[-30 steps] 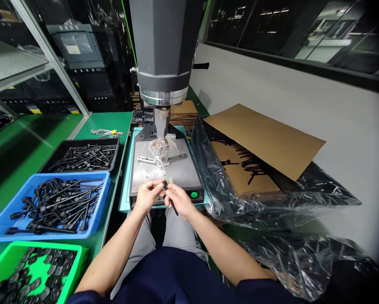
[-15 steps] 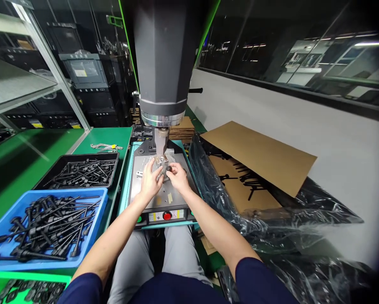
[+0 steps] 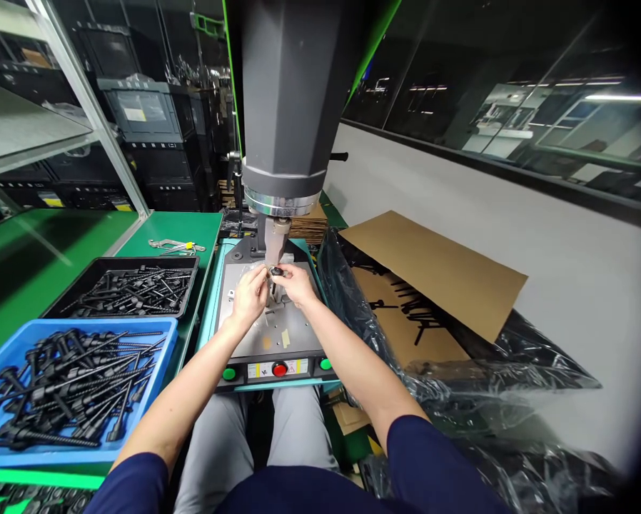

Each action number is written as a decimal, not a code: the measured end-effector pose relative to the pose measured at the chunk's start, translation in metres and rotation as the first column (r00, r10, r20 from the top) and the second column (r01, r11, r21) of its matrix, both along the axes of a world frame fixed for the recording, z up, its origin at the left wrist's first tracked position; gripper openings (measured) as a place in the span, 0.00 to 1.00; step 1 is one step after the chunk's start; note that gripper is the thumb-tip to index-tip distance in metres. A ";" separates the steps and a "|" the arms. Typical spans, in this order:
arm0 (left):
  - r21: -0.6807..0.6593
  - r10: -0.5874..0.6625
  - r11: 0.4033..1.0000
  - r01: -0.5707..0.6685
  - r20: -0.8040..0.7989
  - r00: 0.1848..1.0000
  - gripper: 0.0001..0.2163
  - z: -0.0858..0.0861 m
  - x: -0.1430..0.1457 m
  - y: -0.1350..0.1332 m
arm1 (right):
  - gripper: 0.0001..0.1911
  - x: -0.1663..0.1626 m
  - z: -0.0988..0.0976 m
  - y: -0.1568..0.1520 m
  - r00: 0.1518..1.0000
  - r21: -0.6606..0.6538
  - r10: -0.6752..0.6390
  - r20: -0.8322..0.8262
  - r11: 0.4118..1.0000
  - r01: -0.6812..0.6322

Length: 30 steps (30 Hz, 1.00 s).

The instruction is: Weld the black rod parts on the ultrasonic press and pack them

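Observation:
Under the grey press head (image 3: 283, 107), my two hands meet just in front of its metal tip (image 3: 274, 246). My right hand (image 3: 295, 284) pinches a small black plastic part (image 3: 276, 272) between thumb and fingers. Fingers bent together, my left hand (image 3: 250, 294) is closed against the left side of that part; what it grips there is hidden. Below the fingers a metal fixture (image 3: 274, 294) stands on the grey work plate (image 3: 256, 343).
A red button (image 3: 280, 369) sits between two green ones on the front panel. At left are a blue bin (image 3: 168, 357) and a black tray (image 3: 196, 275) of black rod-like parts. Cardboard (image 3: 438, 268) and black plastic film (image 3: 352, 300) lie at right.
My left hand has gone from spread fingers to a closed grip. My right hand has brought the black part up and left to meet it. The view has shifted slightly.

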<state>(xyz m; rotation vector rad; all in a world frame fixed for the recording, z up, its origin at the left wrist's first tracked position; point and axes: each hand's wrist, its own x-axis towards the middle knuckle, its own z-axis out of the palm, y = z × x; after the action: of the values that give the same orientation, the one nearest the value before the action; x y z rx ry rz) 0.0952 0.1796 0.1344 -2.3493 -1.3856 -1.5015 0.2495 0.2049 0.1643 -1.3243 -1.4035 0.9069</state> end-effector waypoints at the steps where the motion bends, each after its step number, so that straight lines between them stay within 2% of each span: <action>1: 0.001 0.002 1.000 -0.002 0.004 1.000 0.17 0.000 -0.001 0.002 | 0.18 -0.001 -0.002 0.004 0.999 0.001 -0.017 -0.029 1.000 0.017; 4: 0.003 0.010 1.000 -0.010 0.009 1.000 0.16 0.001 -0.002 0.005 | 0.18 -0.002 -0.008 0.013 0.994 -0.006 -0.027 -0.105 1.000 0.027; 8: 0.012 0.021 1.000 -0.022 0.011 1.000 0.16 0.002 -0.002 0.008 | 0.21 0.004 -0.012 0.020 0.973 -0.140 0.114 -0.203 0.980 -0.144; 11: -0.009 0.011 1.000 -0.011 0.011 1.000 0.17 0.002 -0.002 0.008 | 0.17 0.010 -0.010 0.022 0.957 -0.072 0.225 -0.184 0.968 -0.241; 14: -0.025 -0.002 1.000 0.002 0.017 1.000 0.17 0.001 -0.002 0.008 | 0.09 0.012 -0.006 0.024 0.957 0.010 0.274 -0.100 0.962 -0.274; 18: -0.015 -0.003 1.000 0.003 0.023 1.000 0.17 0.000 -0.003 0.007 | 0.07 0.007 -0.007 0.030 0.973 -0.030 0.220 -0.066 0.975 -0.222; 24: 0.012 -0.007 1.000 0.007 -0.009 1.000 0.16 0.002 -0.006 0.005 | 0.13 -0.001 -0.016 0.036 0.977 -0.076 0.136 -0.163 0.986 -0.149; 30: 0.005 -0.022 1.000 0.022 -0.011 1.000 0.16 0.003 -0.004 0.004 | 0.19 -0.011 -0.024 0.031 0.976 -0.121 -0.011 -0.217 0.993 -0.016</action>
<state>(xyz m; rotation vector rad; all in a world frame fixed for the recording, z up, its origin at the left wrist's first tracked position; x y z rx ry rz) 0.0914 0.1832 0.1373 -2.3736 -1.3559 -1.4930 0.2387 0.2358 0.1401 -1.2709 -1.1966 1.1192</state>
